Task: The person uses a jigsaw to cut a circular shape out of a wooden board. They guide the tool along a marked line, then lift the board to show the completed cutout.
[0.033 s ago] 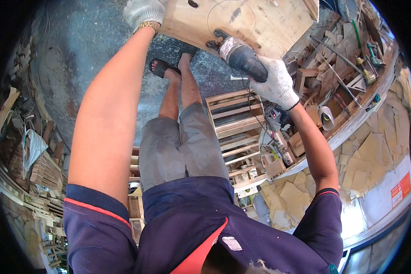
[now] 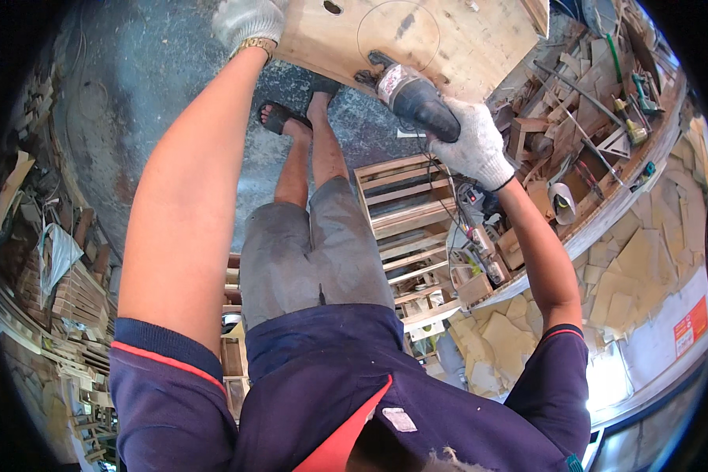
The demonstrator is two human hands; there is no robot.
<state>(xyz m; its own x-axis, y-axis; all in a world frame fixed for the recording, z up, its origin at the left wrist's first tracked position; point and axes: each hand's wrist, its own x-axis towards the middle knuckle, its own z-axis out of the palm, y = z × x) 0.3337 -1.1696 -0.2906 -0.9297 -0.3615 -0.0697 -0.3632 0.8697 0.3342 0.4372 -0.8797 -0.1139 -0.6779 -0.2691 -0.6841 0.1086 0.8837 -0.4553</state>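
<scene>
My left hand (image 2: 250, 22), in a white knit glove with a gold-coloured watch at the wrist, grips the left edge of a plywood board (image 2: 322, 43); the upper frame edge cuts off part of its fingers. The board has an oval hole and a thin drawn circle. My right hand (image 2: 473, 145), also gloved, is closed around the rear of a dark handheld power tool (image 2: 418, 101) with a worn pale label. Its front end rests over the board's near edge, inside the lower part of the circle's area. Where it meets the wood is hard to make out.
A slatted wooden crate (image 2: 405, 212) stands right of my legs, with a black cord hanging over it. Wood offcuts and hand tools crowd a bench (image 2: 598, 216) at the right. A cordless drill (image 2: 631, 124) lies there. Stacked wood strips (image 2: 79, 291) line the left.
</scene>
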